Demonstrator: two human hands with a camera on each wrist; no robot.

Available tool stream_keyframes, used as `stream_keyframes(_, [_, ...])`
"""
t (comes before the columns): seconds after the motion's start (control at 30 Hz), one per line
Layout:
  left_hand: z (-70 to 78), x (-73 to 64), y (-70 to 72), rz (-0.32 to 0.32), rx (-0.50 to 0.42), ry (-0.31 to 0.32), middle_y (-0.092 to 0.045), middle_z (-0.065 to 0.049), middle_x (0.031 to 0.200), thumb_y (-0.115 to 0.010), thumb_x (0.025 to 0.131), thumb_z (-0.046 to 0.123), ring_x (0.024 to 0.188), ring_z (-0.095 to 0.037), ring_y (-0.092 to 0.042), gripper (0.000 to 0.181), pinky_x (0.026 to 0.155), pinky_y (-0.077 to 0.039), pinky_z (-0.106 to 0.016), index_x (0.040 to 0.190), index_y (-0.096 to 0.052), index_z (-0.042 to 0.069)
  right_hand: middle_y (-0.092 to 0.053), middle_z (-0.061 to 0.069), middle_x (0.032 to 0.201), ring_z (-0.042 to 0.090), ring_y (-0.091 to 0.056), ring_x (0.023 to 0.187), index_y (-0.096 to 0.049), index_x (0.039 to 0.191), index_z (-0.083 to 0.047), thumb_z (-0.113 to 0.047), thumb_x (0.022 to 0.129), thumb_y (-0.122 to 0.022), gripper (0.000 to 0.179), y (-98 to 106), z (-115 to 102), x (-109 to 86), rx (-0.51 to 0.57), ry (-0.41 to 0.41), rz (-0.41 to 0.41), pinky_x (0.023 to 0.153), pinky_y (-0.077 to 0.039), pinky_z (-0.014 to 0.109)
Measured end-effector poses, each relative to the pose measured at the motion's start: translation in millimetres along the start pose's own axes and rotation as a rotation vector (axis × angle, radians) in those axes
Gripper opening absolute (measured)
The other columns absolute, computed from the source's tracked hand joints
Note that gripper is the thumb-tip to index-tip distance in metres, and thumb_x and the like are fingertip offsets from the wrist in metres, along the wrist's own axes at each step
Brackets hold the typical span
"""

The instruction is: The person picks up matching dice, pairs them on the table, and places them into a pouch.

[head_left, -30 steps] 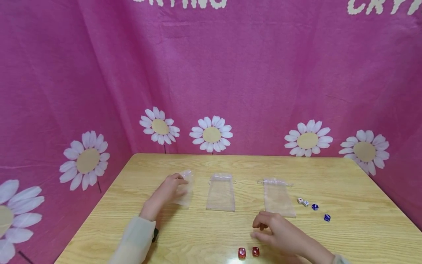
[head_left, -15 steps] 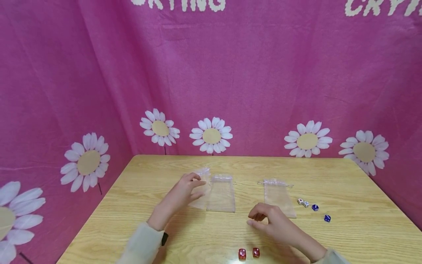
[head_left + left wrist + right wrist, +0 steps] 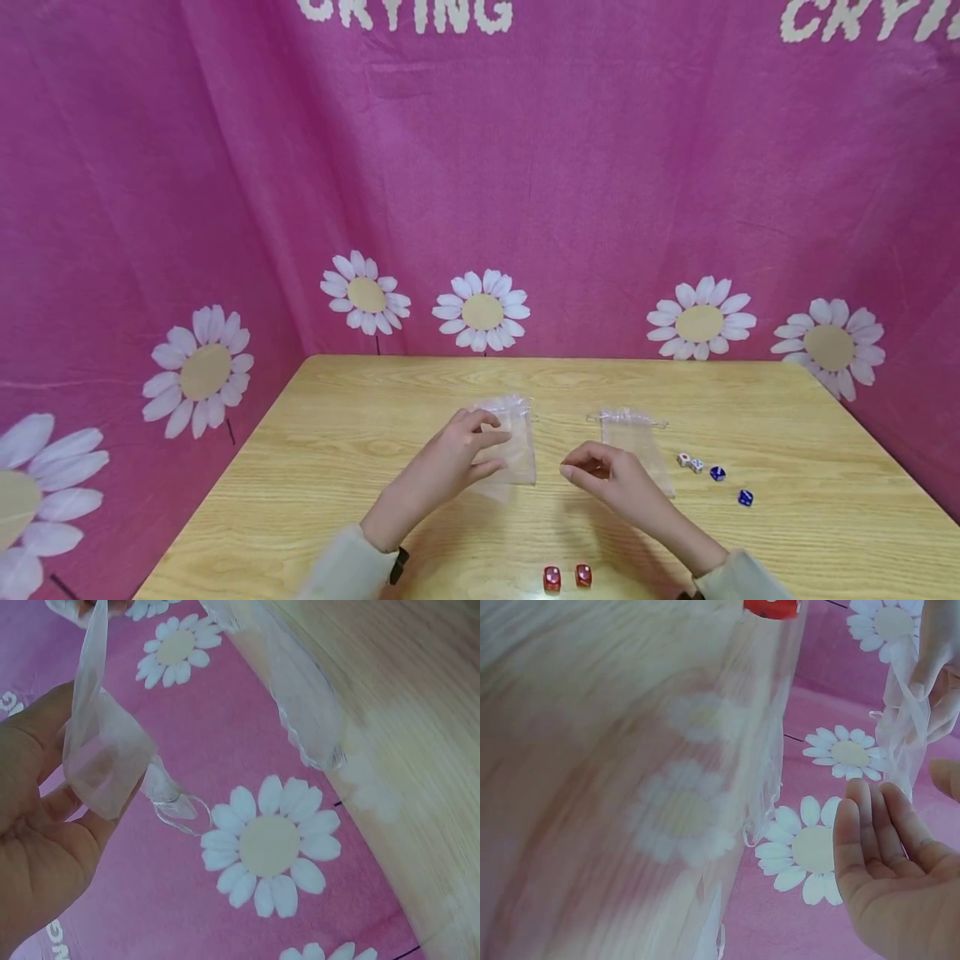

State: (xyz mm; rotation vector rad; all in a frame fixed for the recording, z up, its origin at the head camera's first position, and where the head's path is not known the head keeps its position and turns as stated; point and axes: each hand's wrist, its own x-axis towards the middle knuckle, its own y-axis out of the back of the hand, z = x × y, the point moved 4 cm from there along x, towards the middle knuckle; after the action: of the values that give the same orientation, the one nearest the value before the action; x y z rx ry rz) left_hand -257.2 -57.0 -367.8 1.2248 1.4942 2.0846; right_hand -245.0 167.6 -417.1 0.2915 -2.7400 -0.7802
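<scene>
Left hand [image 3: 453, 458]: raised over the surface [image 3: 360, 400], palm turned toward the other hand; fingers and thumb pinch a sheer bag.

Held bag [image 3: 109, 754]: translucent, pale; hangs from the left hand's fingertips, between the two hands, nearer the left; a thin drawstring loop shows in the left wrist view.

Middle bag [image 3: 527, 457]: sheer, lying flat on the surface; seen from the head, partly behind the held bag and just right of the left hand's fingertips.

Red dice, two: left one [image 3: 552, 578] and right one [image 3: 583, 575], side by side, slightly apart, at the near part of the surface, below the gap between the hands.

Right hand [image 3: 618, 483]: fingers loosely bent, thumb apart from them in the right wrist view; grips nothing; well apart from the held bag.

Right bag [image 3: 637, 440]: sheer, flat, gathered top with drawstring loops to both sides; partly hidden behind the right hand.

White dice, two [image 3: 684, 459]: close together, right of that bag.

Blue dice, two [image 3: 746, 497]: apart, farthest right.
</scene>
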Motion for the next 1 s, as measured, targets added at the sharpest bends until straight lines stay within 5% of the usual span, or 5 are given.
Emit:
stream_keyframes(0.37, [20.5, 0.2, -5.4, 0.019, 0.016, -0.037, -0.064, -0.004, 0.113, -0.075, 0.086, 0.029, 0.103, -0.016, -0.059, 0.031, 0.083, -0.057, -0.021, 0.114, -0.073, 0.014, -0.069, 0.021, 0.102, 0.013, -0.067, 0.086, -0.063, 0.112, 0.008, -0.028, 0.097, -0.060, 0.039, -2.3, -1.7, 13.8, 0.248, -0.131, 0.002, 0.083, -0.059, 0.033])
stream_keyframes(0.63, [32.8, -0.4, -8.8, 0.092, 0.054, -0.095, -0.065, -0.002, 0.111, -0.077, 0.084, 0.030, 0.102, -0.014, -0.059, 0.033, 0.082, -0.057, -0.019, 0.113, -0.073, 0.016, -0.071, 0.009, 0.096, 0.008, -0.068, 0.082, -0.061, 0.111, 0.013, -0.028, 0.100, -0.055, 0.043, -11.4, -9.1, 21.6, 0.377, -0.154, -0.031, 0.081, -0.058, 0.025])
stream_keyframes(0.83, [39.6, -1.0, -9.9, 0.082, 0.038, -0.105, -0.065, 0.001, 0.112, -0.076, 0.085, 0.030, 0.104, -0.013, -0.057, 0.037, 0.084, -0.056, -0.018, 0.120, -0.071, 0.018, -0.073, -0.001, 0.092, 0.008, -0.067, 0.083, -0.062, 0.112, 0.010, -0.028, 0.099, -0.057, 0.041, -14.6, -13.2, 23.8, 0.390, -0.188, -0.040, 0.084, -0.055, 0.026])
stream_keyframes(1.0, [41.1, -1.9, -8.8, 0.153, 0.082, -0.149, -0.066, 0.001, 0.116, -0.079, 0.082, 0.035, 0.106, -0.011, -0.059, 0.042, 0.086, -0.056, -0.019, 0.119, -0.070, 0.018, -0.069, -0.009, 0.082, 0.005, -0.065, 0.078, -0.063, 0.108, 0.012, -0.023, 0.097, -0.059, 0.037, -14.4, -15.0, 24.9, 0.387, -0.168, -0.029, 0.082, -0.054, 0.026])
